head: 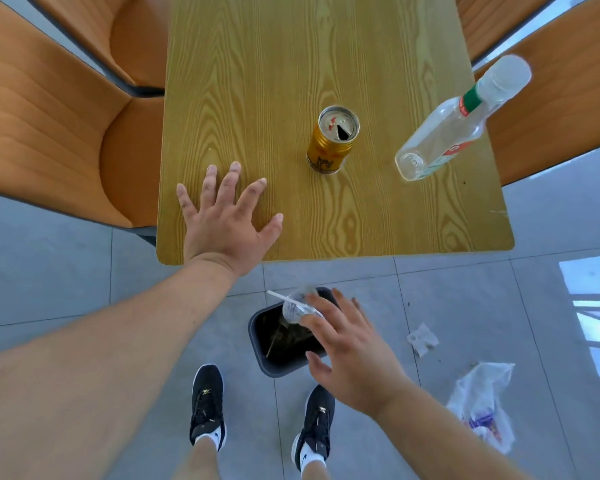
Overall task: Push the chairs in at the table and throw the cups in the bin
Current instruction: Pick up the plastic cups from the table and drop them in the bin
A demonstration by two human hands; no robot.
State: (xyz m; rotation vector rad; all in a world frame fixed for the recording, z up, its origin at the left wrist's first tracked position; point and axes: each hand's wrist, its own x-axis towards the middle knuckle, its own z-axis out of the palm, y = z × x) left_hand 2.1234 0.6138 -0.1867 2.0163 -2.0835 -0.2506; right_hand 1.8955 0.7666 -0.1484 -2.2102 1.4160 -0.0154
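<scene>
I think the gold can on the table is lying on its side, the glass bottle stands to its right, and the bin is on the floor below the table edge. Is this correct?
Not quite. In the head view the gold can stands upright on the table, its opened top facing up. The rest holds: the glass bottle stands to its right, and the bin is on the floor below the table edge.

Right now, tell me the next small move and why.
Probably let the clear cup drop: the right hand is open above the black bin, and the cup with its straw sits at the fingertips over the opening. The left hand lies flat on the table, so it could then reach for the can.
</scene>
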